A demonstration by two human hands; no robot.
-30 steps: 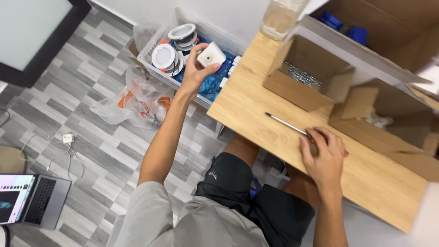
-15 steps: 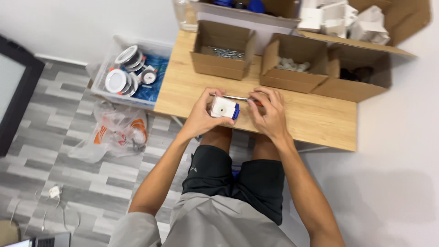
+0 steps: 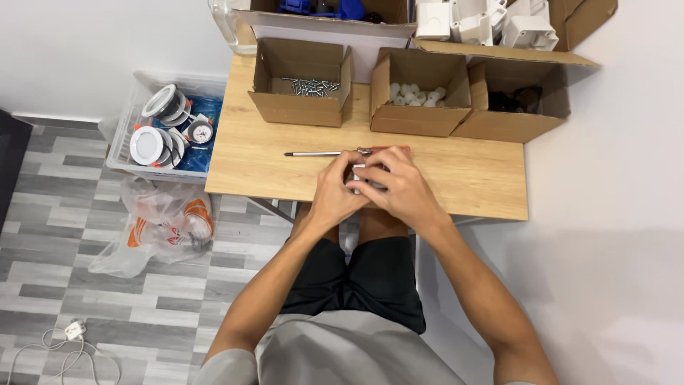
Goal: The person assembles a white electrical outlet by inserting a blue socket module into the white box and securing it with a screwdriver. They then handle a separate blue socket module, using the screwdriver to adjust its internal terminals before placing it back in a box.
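The left hand [image 3: 339, 191] and right hand [image 3: 396, 187] are pressed together over the near edge of the light wooden surface [image 3: 271, 160], both clamped on a small white plastic part [image 3: 360, 176] that shows only between the fingers. A slim metal-shafted screwdriver [image 3: 320, 153] lies on the surface just beyond the hands, its handle end hidden behind them. Farther beyond the left hand stands an open cardboard box of metal screws [image 3: 308, 87]; beyond the right hand stands an open cardboard box of small white pieces [image 3: 417, 93]. Well to the left of the left hand, a clear plastic crate of round white fittings [image 3: 167, 132] stands on the floor.
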